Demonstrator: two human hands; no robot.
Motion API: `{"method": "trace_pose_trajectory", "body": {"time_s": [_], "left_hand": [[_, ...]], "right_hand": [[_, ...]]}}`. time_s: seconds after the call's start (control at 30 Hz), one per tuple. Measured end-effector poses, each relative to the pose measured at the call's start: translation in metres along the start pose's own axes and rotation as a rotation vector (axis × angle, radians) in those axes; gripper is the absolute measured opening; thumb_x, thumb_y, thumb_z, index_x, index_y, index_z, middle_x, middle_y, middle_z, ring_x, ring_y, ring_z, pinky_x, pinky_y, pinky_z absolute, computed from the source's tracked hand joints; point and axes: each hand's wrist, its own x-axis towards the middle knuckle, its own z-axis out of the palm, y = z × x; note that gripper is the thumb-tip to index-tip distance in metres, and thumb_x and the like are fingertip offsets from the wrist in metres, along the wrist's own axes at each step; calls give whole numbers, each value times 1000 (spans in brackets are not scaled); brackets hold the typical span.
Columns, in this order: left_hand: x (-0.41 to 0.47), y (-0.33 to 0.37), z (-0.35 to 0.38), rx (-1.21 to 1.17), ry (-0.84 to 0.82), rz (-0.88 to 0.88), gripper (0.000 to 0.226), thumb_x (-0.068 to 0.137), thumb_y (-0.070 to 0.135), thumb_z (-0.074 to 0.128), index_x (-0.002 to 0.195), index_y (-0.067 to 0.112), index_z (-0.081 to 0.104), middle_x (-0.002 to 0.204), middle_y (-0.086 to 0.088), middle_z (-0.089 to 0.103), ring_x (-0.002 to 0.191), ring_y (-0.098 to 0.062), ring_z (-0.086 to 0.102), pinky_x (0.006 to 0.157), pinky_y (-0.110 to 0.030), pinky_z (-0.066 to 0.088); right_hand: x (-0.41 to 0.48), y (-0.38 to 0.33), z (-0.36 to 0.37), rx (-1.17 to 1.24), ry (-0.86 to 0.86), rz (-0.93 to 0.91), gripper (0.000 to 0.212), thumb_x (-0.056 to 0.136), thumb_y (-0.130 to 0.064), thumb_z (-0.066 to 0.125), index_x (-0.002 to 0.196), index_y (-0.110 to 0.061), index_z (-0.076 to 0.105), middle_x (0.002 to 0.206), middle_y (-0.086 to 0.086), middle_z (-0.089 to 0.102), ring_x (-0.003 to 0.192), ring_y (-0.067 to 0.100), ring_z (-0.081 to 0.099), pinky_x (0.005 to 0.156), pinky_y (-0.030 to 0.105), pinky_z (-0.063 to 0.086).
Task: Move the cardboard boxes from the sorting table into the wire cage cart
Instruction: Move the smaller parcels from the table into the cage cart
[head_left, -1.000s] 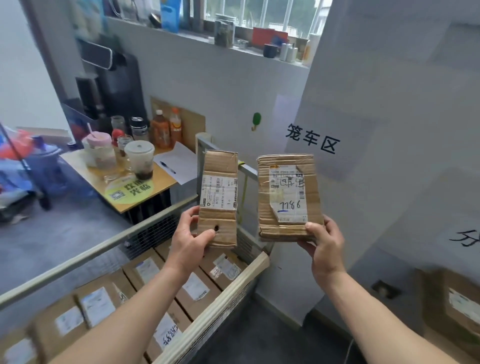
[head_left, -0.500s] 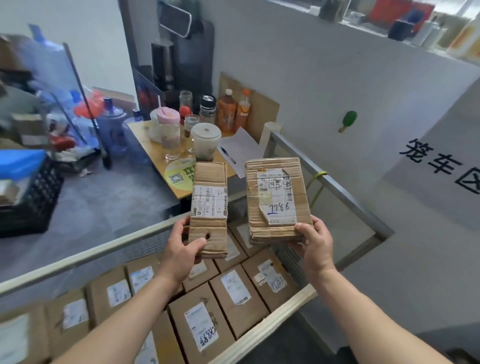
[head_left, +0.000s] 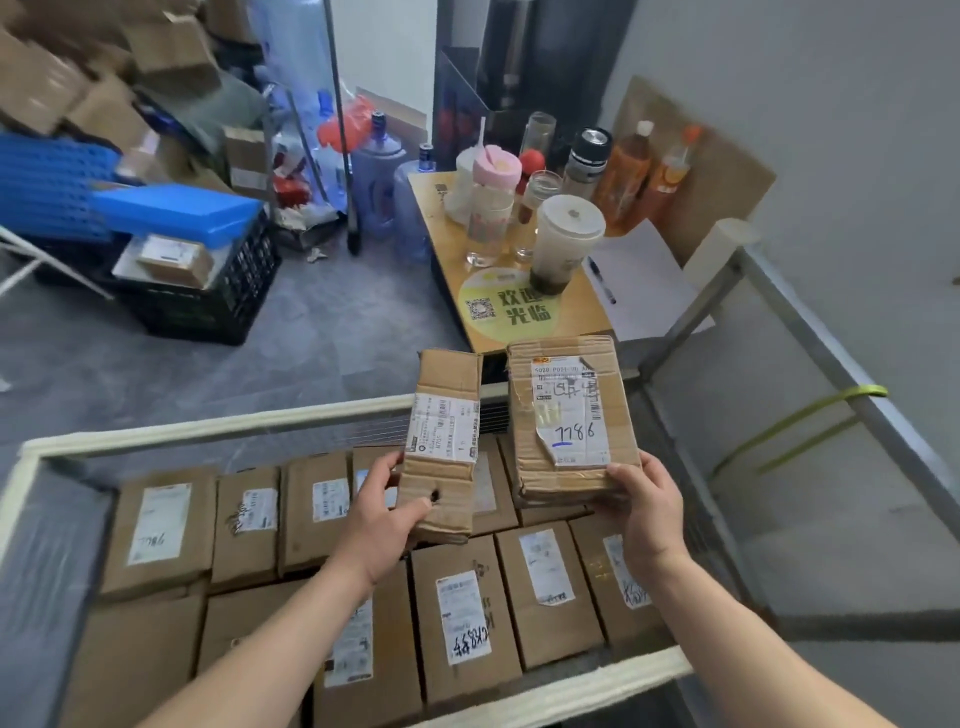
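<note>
- Holding two boxes above the wire cage cart (head_left: 208, 423), you hide part of its load. Your forearms cover several of the packed boxes (head_left: 467, 618), and the cart's near left corner is cut off by the frame.
- Your left hand (head_left: 384, 512) pinches the narrow box (head_left: 447, 441) at its lower end, thumb on the face beside a small punched hole. The fingers behind it are hidden.
- Your right hand (head_left: 649, 514) grips the wide box (head_left: 571, 415) at its lower right corner, thumb just beside the label marked 7786.
- Both boxes are creased brown cardboard with white labels, whose small print is unreadable.
- The cart's rim is pale, and its far side is thin wire mesh.
- Beyond stands a small wooden table (head_left: 566, 322) crowded with cups and bottles, on a grey floor (head_left: 311, 353). A black crate (head_left: 208, 306) sits to the left.
</note>
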Motion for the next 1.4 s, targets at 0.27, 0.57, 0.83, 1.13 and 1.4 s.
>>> {"method": "trace_pose_trajectory", "body": {"time_s": [0.27, 0.57, 0.83, 1.13, 1.4], "left_hand": [[7, -45, 32, -7, 105, -145, 55, 91, 9, 66, 129, 44, 48, 118, 11, 63, 107, -15, 66, 95, -46, 55], [45, -98, 85, -50, 150, -279, 64, 89, 16, 66, 145, 33, 42, 122, 8, 65, 114, -16, 63, 101, -50, 51], [99, -149, 97, -92, 182, -365, 65, 89, 12, 66, 142, 39, 41, 124, 8, 64, 111, -21, 64, 94, -51, 55], [150, -194, 92, -146, 253, -416, 60, 92, 11, 64, 138, 43, 44, 113, 16, 65, 98, -9, 67, 64, -25, 57], [167, -209, 89, -115, 320, -445, 58, 94, 7, 60, 143, 34, 44, 122, 11, 64, 114, -16, 61, 98, -48, 54]], "right_hand": [[52, 65, -7, -91, -108, 151, 23, 96, -10, 59, 120, -9, 60, 108, 11, 73, 101, 27, 71, 79, 43, 60], [106, 135, -25, -156, -162, 268, 16, 97, -15, 61, 113, -17, 60, 95, -1, 76, 97, 21, 73, 77, 40, 61], [150, 191, -9, -185, -167, 331, 23, 93, -18, 65, 116, -18, 62, 103, 2, 76, 102, 26, 71, 86, 46, 60], [189, 237, 20, -149, -162, 396, 23, 93, -13, 64, 115, -14, 61, 112, 11, 72, 106, 30, 70, 81, 44, 62], [190, 259, 37, -246, -191, 418, 30, 94, -9, 59, 113, -29, 71, 106, -6, 76, 105, 20, 70, 86, 40, 59]]}}
